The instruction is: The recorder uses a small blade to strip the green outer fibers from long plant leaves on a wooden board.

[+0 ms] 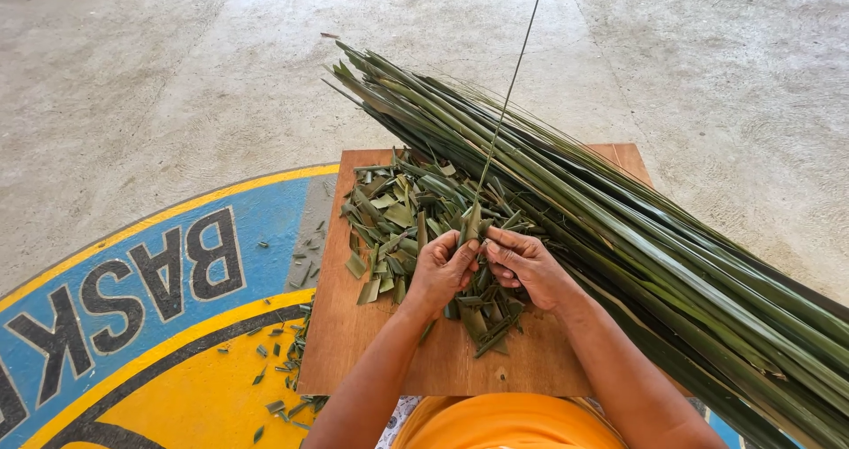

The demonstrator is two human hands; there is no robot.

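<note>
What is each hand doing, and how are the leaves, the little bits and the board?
left hand: closed, pinching the leaf strip's base
right hand: closed on the same strip
leaf strip: upright, thin rib running up out of view
long leaves: bundled, lying slantwise over the board's right side
cut leaf pieces: heaped loosely on the board, some scattered on the floor
wooden board: flat on the floor

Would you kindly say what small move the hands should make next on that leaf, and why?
Probably pull the two hands apart: the left hand and right hand pinch the leaf base, from which a thin midrib already rises bare, above the cut scraps.
</note>
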